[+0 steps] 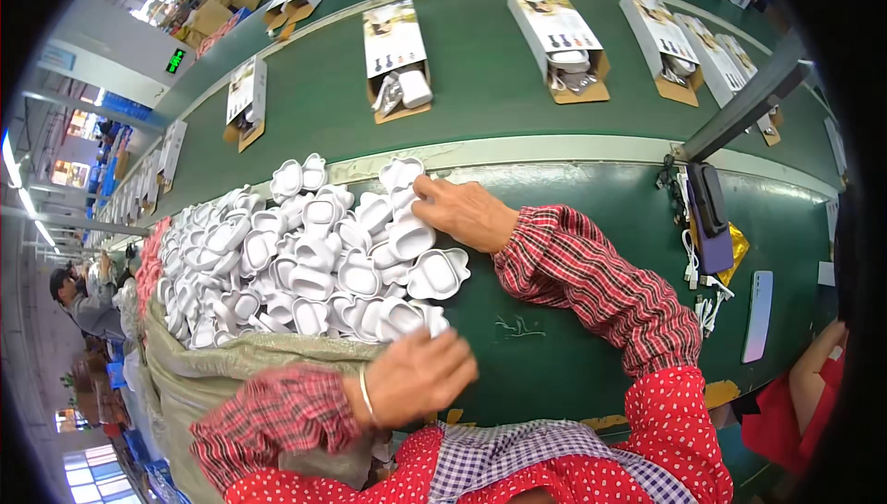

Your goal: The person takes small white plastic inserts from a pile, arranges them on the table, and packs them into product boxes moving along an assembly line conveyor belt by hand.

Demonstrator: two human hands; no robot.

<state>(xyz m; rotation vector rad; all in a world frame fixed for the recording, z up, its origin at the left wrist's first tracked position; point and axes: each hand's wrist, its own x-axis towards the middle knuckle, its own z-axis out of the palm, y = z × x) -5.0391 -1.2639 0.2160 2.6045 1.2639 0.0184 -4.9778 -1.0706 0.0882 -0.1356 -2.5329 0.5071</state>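
The left hand (420, 376), fingers curled together, closes on a white moulded plastic shell (407, 316) at the near edge of a big heap of white plastic shells (277, 264); whether it truly grips the piece or only presses it, the view does not show. The heap spreads away from this hand, up and to its left, over the green work table (554, 356) and an olive woven sack (212, 365) just beside the wrist. The right hand (462, 213), fingers loosely bent and slightly apart, rests on another white shell (411, 234) at the far right side of the heap. Beyond that hand, a green conveyor belt (490, 79) carries open cardboard boxes (395, 60). Well right of it lies a dark phone (710, 213).
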